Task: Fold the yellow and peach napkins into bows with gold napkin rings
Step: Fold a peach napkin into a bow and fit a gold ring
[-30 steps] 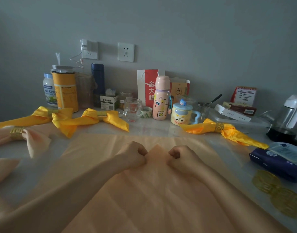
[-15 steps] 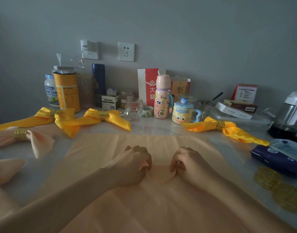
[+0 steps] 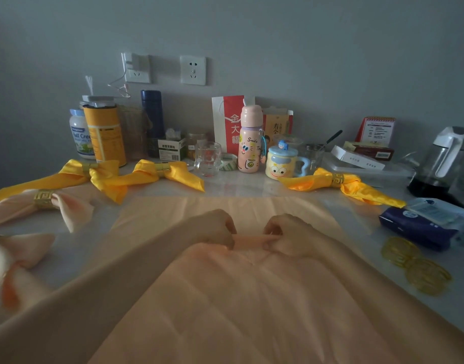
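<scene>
A large peach napkin lies spread across the table in front of me. My left hand and my right hand pinch a narrow rolled fold of it between them at the middle. Three finished yellow bows with gold rings rest beyond: two at the left and one at the right. Two peach bows with gold rings lie at the far left. Two loose gold napkin rings sit on the table at the right.
Along the wall stand jars and cans, a glass cup, a pink bottle, a cartoon mug, boxes and a kettle. A blue tissue pack lies at the right.
Both hands moved toward me with the napkin's far point, folding it back over the cloth. The pinched part now forms a narrow roll between the hands.
</scene>
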`<control>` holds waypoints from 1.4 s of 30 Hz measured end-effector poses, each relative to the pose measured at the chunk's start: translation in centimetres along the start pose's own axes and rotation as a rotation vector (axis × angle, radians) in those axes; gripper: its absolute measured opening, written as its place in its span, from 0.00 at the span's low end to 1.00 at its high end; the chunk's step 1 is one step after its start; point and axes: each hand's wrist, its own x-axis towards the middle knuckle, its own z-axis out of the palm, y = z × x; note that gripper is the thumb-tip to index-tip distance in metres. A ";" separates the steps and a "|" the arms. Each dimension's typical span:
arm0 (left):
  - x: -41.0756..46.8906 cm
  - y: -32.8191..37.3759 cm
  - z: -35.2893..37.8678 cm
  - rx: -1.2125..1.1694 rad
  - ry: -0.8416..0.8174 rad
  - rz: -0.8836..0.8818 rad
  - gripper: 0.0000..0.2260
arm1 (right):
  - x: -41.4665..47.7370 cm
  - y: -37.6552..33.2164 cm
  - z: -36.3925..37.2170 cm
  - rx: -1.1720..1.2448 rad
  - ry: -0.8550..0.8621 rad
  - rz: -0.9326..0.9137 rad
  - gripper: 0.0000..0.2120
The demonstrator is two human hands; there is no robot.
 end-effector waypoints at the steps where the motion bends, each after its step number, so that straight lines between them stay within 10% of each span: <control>1: -0.1 0.1 -0.2 0.030 -0.006 0.001 0.16 | 0.0 0.0 -0.1 -0.014 -0.012 0.001 0.09; 9: -3.1 -0.2 1.5 0.150 0.202 0.198 0.08 | -2.7 0.2 0.7 -0.199 0.249 -0.328 0.06; 19: -6.6 2.0 1.5 0.520 -0.042 0.223 0.13 | -5.3 -0.3 1.9 -0.662 0.335 -0.642 0.08; 24: -7.2 2.3 1.4 0.284 -0.096 0.088 0.14 | -6.9 -1.1 0.6 -0.489 -0.061 -0.344 0.12; 29: -7.6 1.4 4.4 0.155 0.171 -0.036 0.16 | -6.5 -3.6 2.9 -0.116 0.207 -0.290 0.13; 35: -8.0 0.6 6.3 0.313 0.386 0.045 0.17 | -6.6 -1.9 5.3 -0.209 -0.023 -0.157 0.25; 42: -8.0 -0.5 7.0 0.324 0.186 -0.007 0.23 | -6.6 -0.9 4.8 -0.152 -0.033 -0.035 0.27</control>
